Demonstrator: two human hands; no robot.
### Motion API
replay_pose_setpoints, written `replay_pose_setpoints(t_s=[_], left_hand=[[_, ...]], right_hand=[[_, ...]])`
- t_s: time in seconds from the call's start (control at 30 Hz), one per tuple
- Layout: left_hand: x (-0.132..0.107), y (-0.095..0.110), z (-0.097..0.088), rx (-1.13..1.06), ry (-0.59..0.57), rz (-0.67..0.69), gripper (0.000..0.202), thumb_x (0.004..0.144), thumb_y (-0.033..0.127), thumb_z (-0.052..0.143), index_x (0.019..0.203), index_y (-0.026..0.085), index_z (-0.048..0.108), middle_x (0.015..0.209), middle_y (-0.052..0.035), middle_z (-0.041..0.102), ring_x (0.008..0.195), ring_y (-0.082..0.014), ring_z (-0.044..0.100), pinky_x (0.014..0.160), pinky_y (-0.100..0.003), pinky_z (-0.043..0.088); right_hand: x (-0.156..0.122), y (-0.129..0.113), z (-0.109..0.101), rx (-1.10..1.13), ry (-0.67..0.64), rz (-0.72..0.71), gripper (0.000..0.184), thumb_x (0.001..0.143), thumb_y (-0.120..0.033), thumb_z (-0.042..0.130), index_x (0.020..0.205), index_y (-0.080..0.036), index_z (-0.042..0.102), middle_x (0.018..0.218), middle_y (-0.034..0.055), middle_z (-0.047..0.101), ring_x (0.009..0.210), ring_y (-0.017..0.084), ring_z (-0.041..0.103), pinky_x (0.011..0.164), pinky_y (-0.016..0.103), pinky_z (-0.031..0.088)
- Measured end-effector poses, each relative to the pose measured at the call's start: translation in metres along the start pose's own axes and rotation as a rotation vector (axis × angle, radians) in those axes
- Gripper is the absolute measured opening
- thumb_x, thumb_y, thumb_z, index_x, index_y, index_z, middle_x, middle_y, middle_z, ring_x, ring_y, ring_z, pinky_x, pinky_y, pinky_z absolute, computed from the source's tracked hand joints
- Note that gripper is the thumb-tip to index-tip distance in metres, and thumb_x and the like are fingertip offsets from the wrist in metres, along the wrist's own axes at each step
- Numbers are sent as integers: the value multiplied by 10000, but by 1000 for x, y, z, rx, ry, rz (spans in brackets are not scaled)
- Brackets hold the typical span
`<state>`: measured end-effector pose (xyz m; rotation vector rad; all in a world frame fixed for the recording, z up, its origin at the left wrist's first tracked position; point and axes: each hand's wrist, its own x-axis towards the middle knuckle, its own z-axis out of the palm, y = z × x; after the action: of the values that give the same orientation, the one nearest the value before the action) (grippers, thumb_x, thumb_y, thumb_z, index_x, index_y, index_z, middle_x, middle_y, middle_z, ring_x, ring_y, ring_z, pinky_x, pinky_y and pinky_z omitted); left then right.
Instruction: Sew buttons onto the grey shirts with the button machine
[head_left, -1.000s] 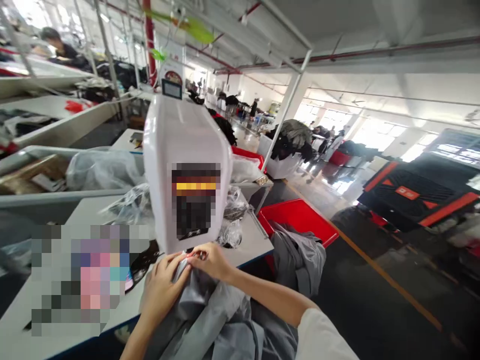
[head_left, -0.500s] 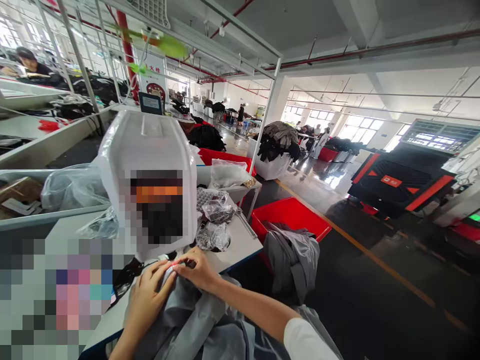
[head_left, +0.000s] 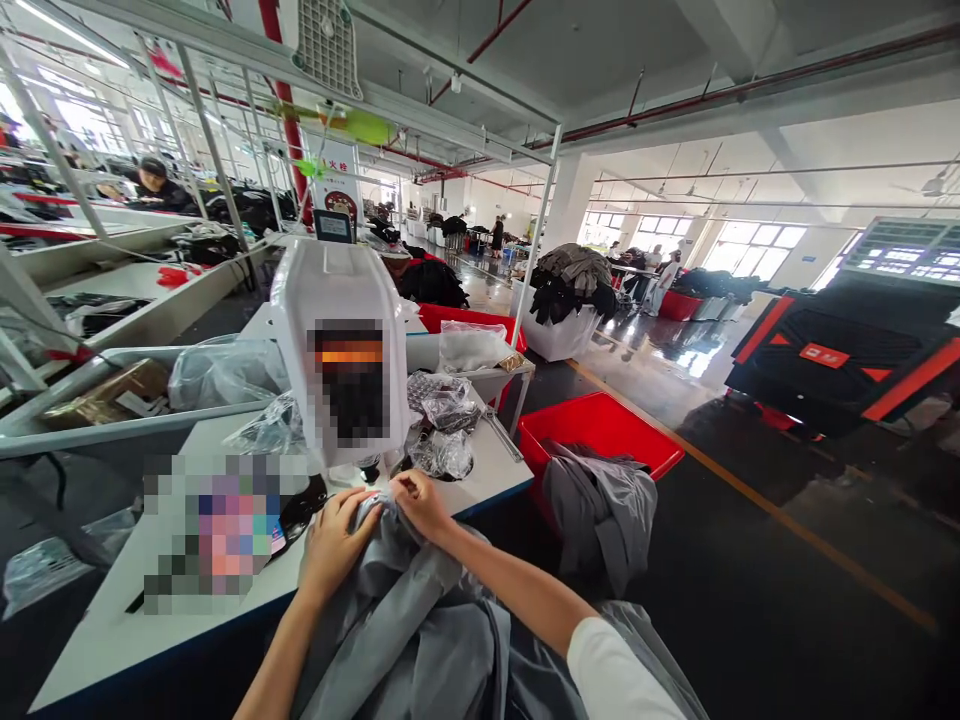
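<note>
A grey garment (head_left: pixel 420 640) of thin, shiny cloth hangs over the near edge of the white table (head_left: pixel 97 640) and fills the space below my arms. My left hand (head_left: pixel 341 540) grips its upper edge from the left, fingers bent over the cloth. Close beside it, my right hand (head_left: pixel 421 505) pinches the same edge between thumb and fingers. Both hands are just in front of the base of a white machine (head_left: pixel 341 285), whose front panel is blurred out. The exact spot under the machine head is partly hidden by my fingers.
Right of the machine lie clear plastic bags of small parts (head_left: pixel 444 455) and a metal wrench (head_left: pixel 504 437). A red bin (head_left: pixel 637 430) with grey cloth (head_left: pixel 600 510) draped over its side stands on the floor. A grey tray (head_left: pixel 30 430) is at the left, and a black-and-orange unit (head_left: pixel 832 350) stands far right.
My view has turned left and pulled back slightly, so things appear shifted right. My right hand's fingers have curled in more on the cloth; my left hand keeps its hold.
</note>
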<state>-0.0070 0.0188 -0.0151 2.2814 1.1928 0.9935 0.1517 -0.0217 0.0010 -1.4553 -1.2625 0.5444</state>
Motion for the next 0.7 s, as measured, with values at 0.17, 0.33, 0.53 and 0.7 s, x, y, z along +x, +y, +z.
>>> replay_pose_setpoints(t_s=[0.17, 0.33, 0.53, 0.7], left_hand=[[1, 4, -1, 9, -20, -8, 433, 851, 514, 467, 1112, 213, 636, 1234, -77, 577, 1156, -266, 535, 1021, -441, 402], [-4, 16, -8, 21, -24, -27, 373, 861, 439, 513, 1113, 194, 638, 1242, -87, 573, 1176, -248, 520, 1034, -408, 388], [-3, 24, -11, 19, -23, -104, 314, 855, 387, 583, 1120, 230, 643, 1247, -64, 575, 1156, -229, 520, 1016, -376, 386], [-3, 25, -12, 22, -12, -102, 302, 853, 370, 604, 1117, 230, 646, 1239, -58, 580, 1141, -224, 524, 1010, -359, 380]], right_hand=[[5, -2, 7, -84, 41, 60, 157, 828, -289, 547, 719, -179, 521, 602, -47, 497, 577, 103, 473, 565, 223, 363], [5, -5, 0, -87, -39, 47, 144, 801, -286, 523, 698, -192, 487, 599, -48, 497, 579, 106, 464, 569, 226, 354], [6, 4, 0, -54, -94, -1, 273, 837, -457, 452, 744, -201, 475, 671, -20, 512, 644, 129, 479, 634, 257, 375], [5, 4, 1, -31, -120, -41, 240, 807, -447, 458, 773, -209, 450, 631, -41, 461, 565, 120, 442, 570, 258, 337]])
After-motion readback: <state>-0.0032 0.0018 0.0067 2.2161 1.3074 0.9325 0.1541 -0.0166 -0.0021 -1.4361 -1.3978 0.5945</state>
